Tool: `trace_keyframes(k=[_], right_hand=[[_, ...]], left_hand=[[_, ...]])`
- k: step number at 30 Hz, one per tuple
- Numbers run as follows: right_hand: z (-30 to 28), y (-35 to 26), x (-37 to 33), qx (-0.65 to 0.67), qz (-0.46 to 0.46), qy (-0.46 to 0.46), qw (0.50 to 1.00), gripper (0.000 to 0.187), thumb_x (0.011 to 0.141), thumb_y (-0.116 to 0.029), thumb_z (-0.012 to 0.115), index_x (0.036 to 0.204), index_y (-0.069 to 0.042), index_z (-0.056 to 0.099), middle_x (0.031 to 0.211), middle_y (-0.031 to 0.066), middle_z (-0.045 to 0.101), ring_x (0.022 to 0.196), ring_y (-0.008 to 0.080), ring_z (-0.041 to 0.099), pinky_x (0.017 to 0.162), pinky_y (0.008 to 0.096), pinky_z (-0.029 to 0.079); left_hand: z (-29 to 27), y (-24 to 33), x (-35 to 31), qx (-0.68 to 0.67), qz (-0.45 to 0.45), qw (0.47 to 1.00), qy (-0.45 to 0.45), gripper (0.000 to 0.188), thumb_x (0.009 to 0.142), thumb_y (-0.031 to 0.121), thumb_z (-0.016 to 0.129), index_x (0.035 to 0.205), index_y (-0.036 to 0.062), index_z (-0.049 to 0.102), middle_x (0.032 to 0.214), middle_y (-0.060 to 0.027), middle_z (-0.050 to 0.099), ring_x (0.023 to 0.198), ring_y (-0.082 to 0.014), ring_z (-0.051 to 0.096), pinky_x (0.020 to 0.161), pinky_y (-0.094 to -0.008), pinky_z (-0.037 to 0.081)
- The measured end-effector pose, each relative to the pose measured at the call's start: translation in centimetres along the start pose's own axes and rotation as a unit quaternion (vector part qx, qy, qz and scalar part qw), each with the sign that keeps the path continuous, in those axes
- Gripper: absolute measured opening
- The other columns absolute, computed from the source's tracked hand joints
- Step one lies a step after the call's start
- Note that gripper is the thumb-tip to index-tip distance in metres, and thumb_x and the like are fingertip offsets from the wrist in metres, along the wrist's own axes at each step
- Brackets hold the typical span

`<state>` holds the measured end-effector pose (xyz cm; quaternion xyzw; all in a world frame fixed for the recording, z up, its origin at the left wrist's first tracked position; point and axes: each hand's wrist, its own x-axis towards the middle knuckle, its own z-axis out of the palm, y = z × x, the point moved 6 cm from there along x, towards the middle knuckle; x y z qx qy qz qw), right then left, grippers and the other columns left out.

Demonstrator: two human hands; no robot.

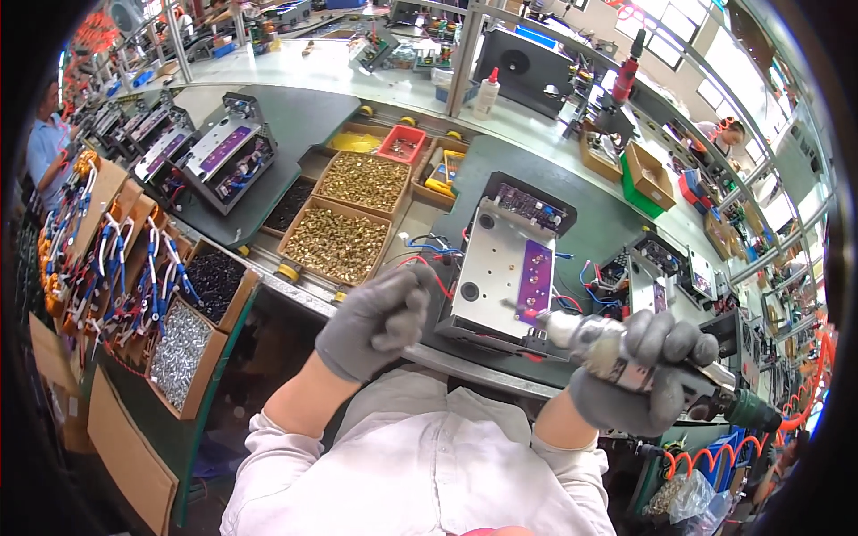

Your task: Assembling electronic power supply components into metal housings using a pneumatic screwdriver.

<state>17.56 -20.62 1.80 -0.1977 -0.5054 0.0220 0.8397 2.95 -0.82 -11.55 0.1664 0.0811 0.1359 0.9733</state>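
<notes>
My right hand (643, 357), in a grey glove, is wrapped round a silver pneumatic screwdriver (583, 336). The driver lies nearly level, its nose pointing left over the near right corner of an open metal equipment chassis (492, 268). On that chassis sit a silver plate and a purple circuit board (535, 279) with several metal studs. Left of the chassis, my gloved left hand (380, 317) hovers with curled fingers; whatever they may hold is hidden. Red and blue wires (435, 275) stick out of the chassis side near this hand.
Boxes of brass-coloured fasteners (335, 239) stand left of the chassis, beside a red tray (400, 143). Further left are cable bundles (116, 255) and a carton of silver screws (183, 353). More chassis (223, 159) line both sides. An orange coiled hose (809, 384) hangs at right.
</notes>
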Motion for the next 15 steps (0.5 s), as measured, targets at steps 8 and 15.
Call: trace_keyframes(k=[8,15], right_hand=[[4.0,0.2,-0.3,0.008,-0.036,-0.048,0.998,0.036,0.073,0.003,0.061,0.107,-0.004,0.053,0.078,0.0027,0.051,0.059,0.0105,0.056,0.052,0.0239,0.049],[3.5,0.4,-0.7,0.018,-0.040,-0.040,0.998,0.036,0.074,0.001,0.063,0.108,-0.004,0.053,0.083,0.0032,0.055,0.061,0.0110,0.057,0.055,0.0227,0.053]], left_hand=[[3.8,-2.3,-0.6,0.123,-0.011,0.992,0.024,0.023,0.100,0.024,0.053,0.105,0.0024,0.058,0.076,-0.0030,0.057,0.044,-0.0063,0.040,0.037,-0.0198,0.029],[3.6,-3.4,0.0,0.093,-0.031,0.995,-0.004,0.028,0.097,0.028,0.058,0.110,0.0026,0.058,0.078,-0.0044,0.059,0.044,-0.0065,0.040,0.037,-0.0195,0.030]])
